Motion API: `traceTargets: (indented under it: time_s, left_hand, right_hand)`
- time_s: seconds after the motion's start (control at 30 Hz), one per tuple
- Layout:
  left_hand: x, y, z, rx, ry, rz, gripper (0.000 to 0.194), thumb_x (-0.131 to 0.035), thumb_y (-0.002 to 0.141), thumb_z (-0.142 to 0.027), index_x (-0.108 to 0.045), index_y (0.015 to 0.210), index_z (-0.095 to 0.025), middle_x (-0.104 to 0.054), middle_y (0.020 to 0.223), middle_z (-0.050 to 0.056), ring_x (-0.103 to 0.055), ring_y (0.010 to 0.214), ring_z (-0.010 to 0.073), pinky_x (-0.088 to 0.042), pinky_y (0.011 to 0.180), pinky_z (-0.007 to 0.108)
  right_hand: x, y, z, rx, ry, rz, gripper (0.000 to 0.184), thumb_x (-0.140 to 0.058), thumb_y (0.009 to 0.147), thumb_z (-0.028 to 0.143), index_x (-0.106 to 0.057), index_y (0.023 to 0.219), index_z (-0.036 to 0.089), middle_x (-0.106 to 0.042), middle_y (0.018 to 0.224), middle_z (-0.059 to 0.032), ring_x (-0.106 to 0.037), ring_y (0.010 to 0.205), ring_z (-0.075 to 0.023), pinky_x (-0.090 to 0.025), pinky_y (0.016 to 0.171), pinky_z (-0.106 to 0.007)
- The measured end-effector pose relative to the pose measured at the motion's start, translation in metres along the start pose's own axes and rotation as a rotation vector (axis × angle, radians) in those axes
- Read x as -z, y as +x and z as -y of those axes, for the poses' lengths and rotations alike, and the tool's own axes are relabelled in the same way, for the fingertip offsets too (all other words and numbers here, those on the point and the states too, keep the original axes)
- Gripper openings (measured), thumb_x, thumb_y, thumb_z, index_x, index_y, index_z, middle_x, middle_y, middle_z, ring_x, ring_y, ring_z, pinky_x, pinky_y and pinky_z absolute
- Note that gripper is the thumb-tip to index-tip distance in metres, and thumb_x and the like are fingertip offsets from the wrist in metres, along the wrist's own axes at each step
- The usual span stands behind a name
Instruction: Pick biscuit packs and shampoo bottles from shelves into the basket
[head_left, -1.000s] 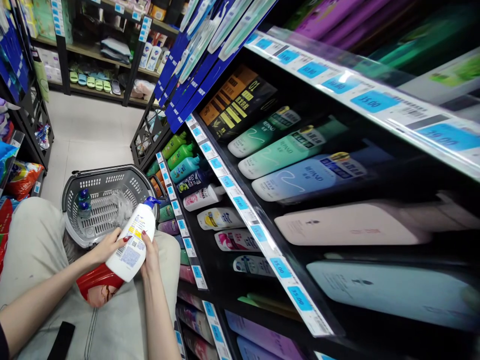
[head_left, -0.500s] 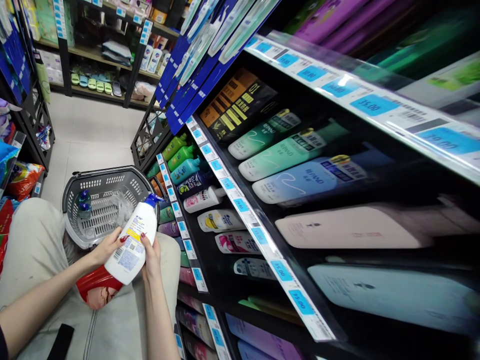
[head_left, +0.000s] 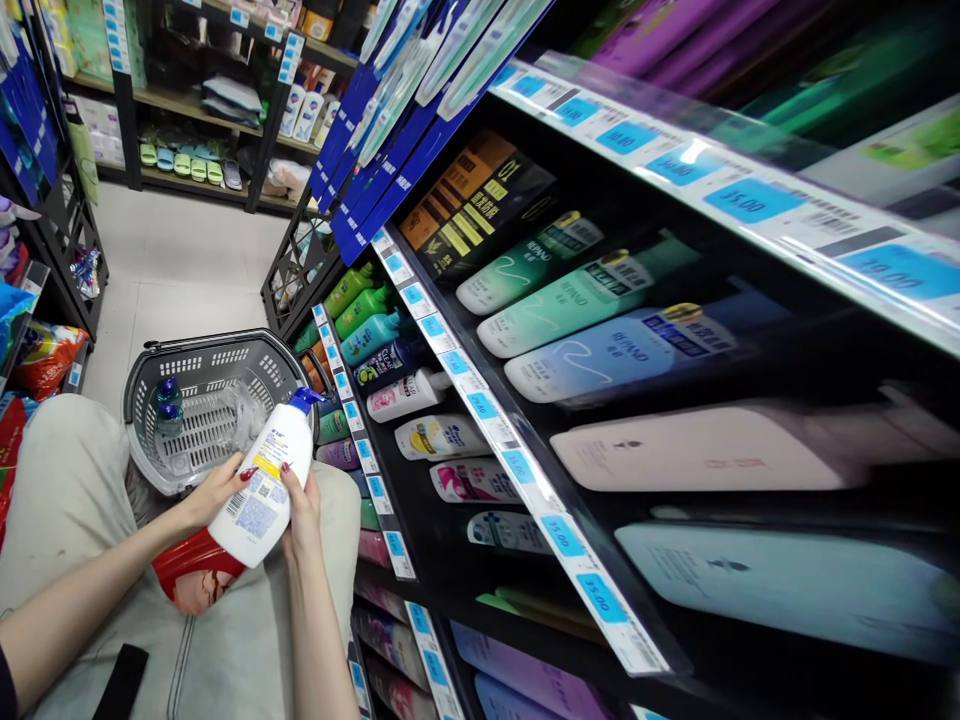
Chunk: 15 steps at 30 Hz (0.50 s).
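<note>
Both hands hold a white pump bottle (head_left: 262, 490), tilted over my lap, with a blue pump head and a back label of small print, a yellow band and a barcode. My left hand (head_left: 215, 492) grips its left side. My right hand (head_left: 302, 508) closes around its right side, thumb on the label. Beneath the white bottle, a red glossy pack (head_left: 196, 575) lies on my lap, partly covered; I cannot tell whether it is a bottle or a bag.
Beyond my knees, a grey shopping basket (head_left: 199, 420) holds small blue-capped bottles (head_left: 169, 405) and clear plastic (head_left: 246, 412). Shelves of shampoo bottles (head_left: 442, 438) rise close on the right, with a protruding price rail (head_left: 517, 465). Bagged goods (head_left: 49, 360) line the left; tiled floor (head_left: 187, 250) lies ahead.
The view has shifted very slightly. Both hands and the white pump bottle stay essentially in place.
</note>
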<state>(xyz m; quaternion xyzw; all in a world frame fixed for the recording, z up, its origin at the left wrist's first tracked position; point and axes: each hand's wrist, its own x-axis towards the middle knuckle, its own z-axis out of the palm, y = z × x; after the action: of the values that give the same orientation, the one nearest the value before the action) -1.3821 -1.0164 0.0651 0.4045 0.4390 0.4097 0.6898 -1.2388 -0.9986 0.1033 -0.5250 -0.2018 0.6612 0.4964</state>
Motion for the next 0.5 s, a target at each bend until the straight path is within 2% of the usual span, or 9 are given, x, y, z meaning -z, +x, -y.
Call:
traceTargets:
  time_s: [0.23,0.5]
  left_hand:
    - [-0.0024,0.0019,0.0039,0.06,-0.087,-0.033,0.048,-0.057,0.079,-0.062,-0.05,0.095,-0.016,-0.061,0.085,0.003,-0.058,0.075,0.0157,-0.042,0.064,0.025]
    - [-0.0032,0.0019,-0.0005,0.086,-0.112,-0.034,0.051,-0.061,0.076,-0.063,-0.052,0.095,-0.016,-0.06,0.084,0.003,-0.057,0.074,0.0152,-0.041,0.063,0.024]
  right_hand:
    - [-0.001,0.0033,-0.0007,-0.045,-0.015,-0.013,0.049,-0.078,0.063,0.036,-0.057,0.102,0.015,-0.073,0.091,-0.0083,-0.07,0.073,-0.023,-0.057,0.064,-0.031]
    - [-0.0009,0.0027,-0.0014,-0.05,-0.011,-0.024,0.054,-0.079,0.062,0.038,-0.056,0.105,0.015,-0.072,0.097,-0.0102,-0.07,0.086,-0.0277,-0.058,0.066,-0.032]
